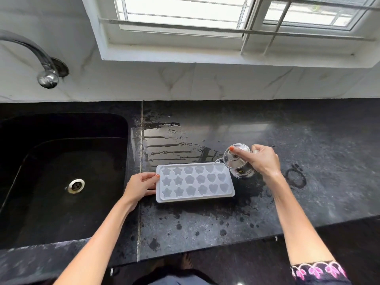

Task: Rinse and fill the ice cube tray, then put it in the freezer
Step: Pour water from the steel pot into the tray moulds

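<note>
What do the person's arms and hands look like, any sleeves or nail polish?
The left arm is bare, no sleeve in view. The right arm is bare up to a sleeve near the elbow: dark fabric with a hem of pink flower embroidery. Nails on the left hand and right hand wear orange-red polish. No watch or bracelet shows.

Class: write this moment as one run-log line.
step: filling | left hand: grips ice cube tray left end | right hand: tips steel kettle over far-right cell

Barred window (185,11) over tiled wall (226,83); wet countertop (308,130).
</note>
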`<state>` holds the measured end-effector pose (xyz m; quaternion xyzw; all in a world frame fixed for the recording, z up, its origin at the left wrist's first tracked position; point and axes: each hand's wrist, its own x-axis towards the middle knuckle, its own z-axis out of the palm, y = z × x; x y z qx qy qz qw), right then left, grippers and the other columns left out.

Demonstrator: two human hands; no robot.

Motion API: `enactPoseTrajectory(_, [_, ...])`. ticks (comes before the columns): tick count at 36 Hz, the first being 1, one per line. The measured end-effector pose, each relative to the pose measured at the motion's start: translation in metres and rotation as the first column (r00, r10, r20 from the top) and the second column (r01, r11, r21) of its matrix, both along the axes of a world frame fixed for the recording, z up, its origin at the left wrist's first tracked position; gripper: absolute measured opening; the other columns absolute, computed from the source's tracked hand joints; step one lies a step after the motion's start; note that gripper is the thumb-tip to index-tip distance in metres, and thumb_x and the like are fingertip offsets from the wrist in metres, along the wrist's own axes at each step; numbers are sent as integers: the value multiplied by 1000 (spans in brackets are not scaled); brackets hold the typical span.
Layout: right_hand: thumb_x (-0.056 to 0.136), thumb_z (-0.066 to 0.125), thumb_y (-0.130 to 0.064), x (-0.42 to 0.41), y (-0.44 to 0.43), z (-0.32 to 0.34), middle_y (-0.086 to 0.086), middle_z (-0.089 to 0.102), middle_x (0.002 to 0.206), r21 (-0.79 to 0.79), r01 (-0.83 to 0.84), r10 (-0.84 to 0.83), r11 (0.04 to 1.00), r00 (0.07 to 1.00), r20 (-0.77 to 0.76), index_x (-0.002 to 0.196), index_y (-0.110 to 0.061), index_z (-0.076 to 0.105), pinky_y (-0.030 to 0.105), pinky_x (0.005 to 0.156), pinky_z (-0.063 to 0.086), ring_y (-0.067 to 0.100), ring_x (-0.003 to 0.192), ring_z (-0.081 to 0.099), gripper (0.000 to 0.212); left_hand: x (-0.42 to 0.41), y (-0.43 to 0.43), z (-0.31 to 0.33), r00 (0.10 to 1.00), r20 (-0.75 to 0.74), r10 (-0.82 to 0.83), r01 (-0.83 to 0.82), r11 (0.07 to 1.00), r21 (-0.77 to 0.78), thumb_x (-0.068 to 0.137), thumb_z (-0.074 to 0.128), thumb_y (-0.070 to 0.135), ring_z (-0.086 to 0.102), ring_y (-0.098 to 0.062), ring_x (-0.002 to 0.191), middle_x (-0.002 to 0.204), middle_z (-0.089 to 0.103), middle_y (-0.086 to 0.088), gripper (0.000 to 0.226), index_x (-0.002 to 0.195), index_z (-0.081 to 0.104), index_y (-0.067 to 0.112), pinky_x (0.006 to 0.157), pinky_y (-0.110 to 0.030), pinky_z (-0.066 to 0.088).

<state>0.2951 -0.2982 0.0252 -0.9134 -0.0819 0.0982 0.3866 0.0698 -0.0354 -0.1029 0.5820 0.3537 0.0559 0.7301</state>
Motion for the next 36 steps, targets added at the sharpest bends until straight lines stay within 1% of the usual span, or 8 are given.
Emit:
enactPoseTrajectory(3, [45, 77, -79, -3, 4, 1, -7, 43, 50, 6, -14, 14, 1000, 1000, -4, 49, -20, 29, 34, 56, 29, 12, 54, 38, 76, 0, 1, -1, 1000, 2, -2, 2, 1000, 4, 94, 69, 19, 77, -24, 90, 97, 79, -8, 17, 106, 74, 8, 65, -26, 61])
enactPoseTrajectory(7, [46, 78, -79, -5, 8, 1, -11, 41, 45, -17, -15, 15, 1000, 1000, 7, 48, -20, 29, 33, 54, 28, 11, 52, 38, 77, -1, 1, -1, 1000, 3, -9, 9, 1000, 3, 93, 70, 20, 77, -25, 89, 97, 79, -8, 18, 105, 74, 9, 65, -26, 61])
enactPoseTrajectory(15, [44, 74, -82, -9, 8, 1, -6, 43, 50, -21, -14, 14, 1000, 1000, 3, 50, -21, 29, 34, 57, 31, 13, 55, 39, 76, -1, 1, 0, 1000, 3, -8, 8, 1000, 9, 93, 69, 20, 77, -23, 88, 96, 80, -7, 16, 105, 75, 10, 64, -26, 61])
enactPoseTrajectory(21, [48, 77, -79, -9, 5, -1, -4, 42, 53, 7, 1, -1, 1000, 1000, -13, 52, -21, 27, 35, 58, 30, 15, 58, 39, 76, -1, 0, 1, 1000, 5, -10, 10, 1000, 8, 93, 70, 21, 77, -22, 87, 94, 80, -6, 15, 103, 75, 12, 63, -24, 60])
enactPoseTrajectory(24, [49, 80, -77, -10, 4, -2, -1, 44, 56, 49, 3, -1, 999, 999, -42, 53, -22, 26, 35, 61, 30, 17, 61, 40, 77, -1, 0, 1, 1000, 0, -10, 10, 1000, 11, 93, 70, 21, 77, -22, 87, 94, 80, -6, 15, 103, 75, 12, 63, -25, 60])
enactPoseTrajectory(29, [47, 80, -77, -15, 11, -1, -10, 33, 48, 79, -9, 13, 997, 999, -50, 52, -21, 24, 35, 57, 24, 14, 57, 32, 80, -2, 0, 3, 1000, 6, -12, 12, 1000, 8, 93, 69, 19, 77, -22, 87, 95, 80, -6, 13, 102, 75, 12, 64, -24, 60])
enactPoseTrajectory(36, [53, 82, -71, -22, 23, -1, -12, 33, 45, 74, -47, 50, 996, 998, -43, 52, -21, 25, 34, 54, 24, 13, 55, 32, 76, -2, 0, 5, 1000, 1, -12, 12, 1000, 12, 93, 70, 19, 77, -23, 88, 96, 79, -7, 14, 103, 75, 11, 67, -27, 61])
